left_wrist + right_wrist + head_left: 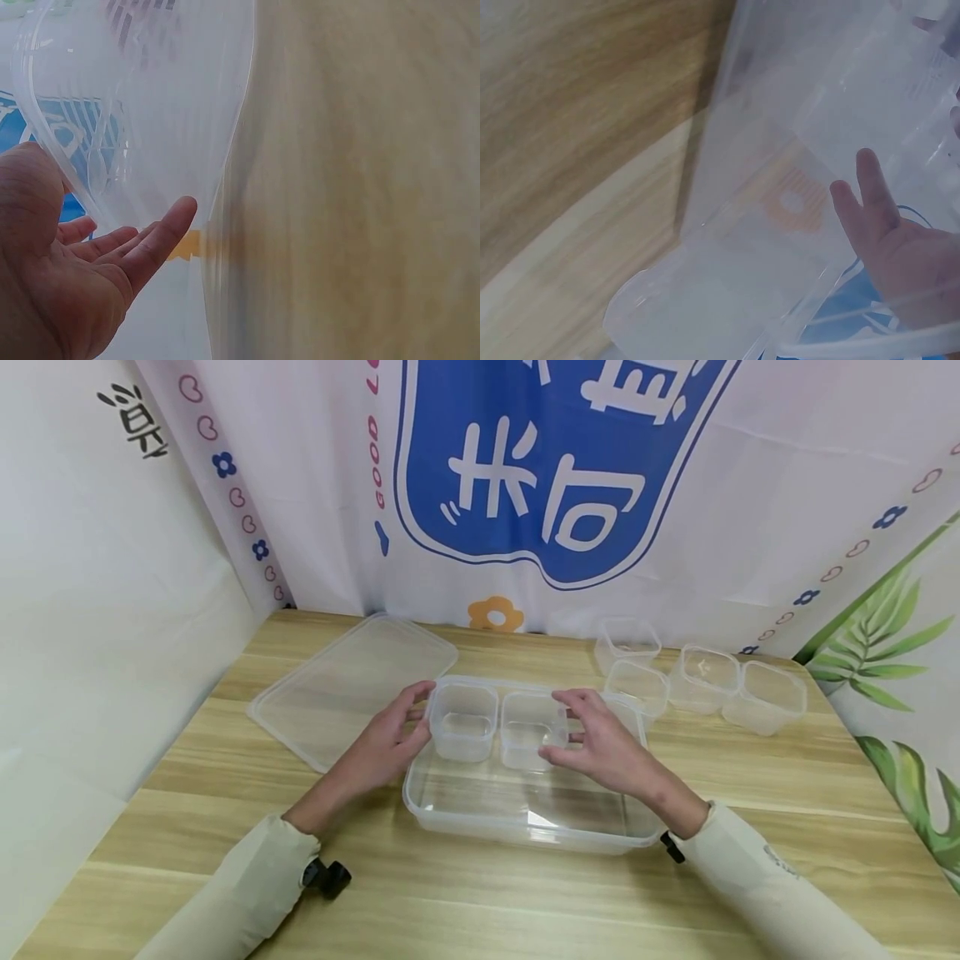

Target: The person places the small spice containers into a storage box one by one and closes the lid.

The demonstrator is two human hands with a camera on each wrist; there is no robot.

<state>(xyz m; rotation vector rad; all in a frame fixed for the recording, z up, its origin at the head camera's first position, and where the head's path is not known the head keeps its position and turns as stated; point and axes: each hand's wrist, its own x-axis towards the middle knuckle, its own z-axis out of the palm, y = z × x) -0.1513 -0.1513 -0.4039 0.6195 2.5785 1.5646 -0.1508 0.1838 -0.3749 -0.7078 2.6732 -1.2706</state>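
Tub L & tub R stood upright side by side inside the box, at its far edge toward the left corner, w/ a thin gap btwn them. L grip was spread, fingers at tub L's outer side, holding nothing. R grip had its thumb on tub R's near wall & forefinger at the far rim, w/ fingers fanned out in the wrist cam; couldn't tell if it actually pinched.

Step in hand looked like packing the box, prob. squaring up this first pair. Four spare tubs were on the worktop, back right, & the lid lay flat to the left, so job seemed approx. a third done. Next move prob. called for letting tub R go w/o shifting it, then R grip reaching for a spare. Risk: light tubs might slide if nudged.
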